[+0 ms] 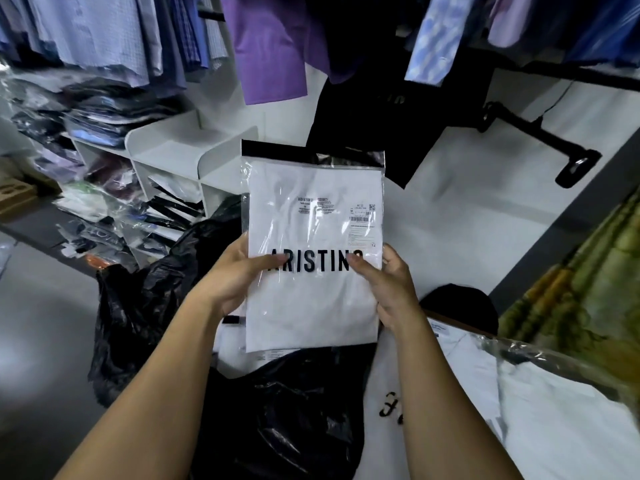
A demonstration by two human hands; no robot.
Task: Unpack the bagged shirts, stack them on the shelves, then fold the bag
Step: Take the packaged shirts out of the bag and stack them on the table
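The left hand [239,277] and right hand [389,289] show thumbs and palms only; their fingers lie hidden behind the white folded shirt in a clear plastic packet [313,306]. The thumbs partly cover the first and last letters of its black lettering. Print on the small white label [362,218] is too small to read. The crumpled black plastic bag [298,410] is partly masked by the forearms and cropped at the bottom edge. The hanging blue and purple shirts [104,29] are cropped at the top edge.
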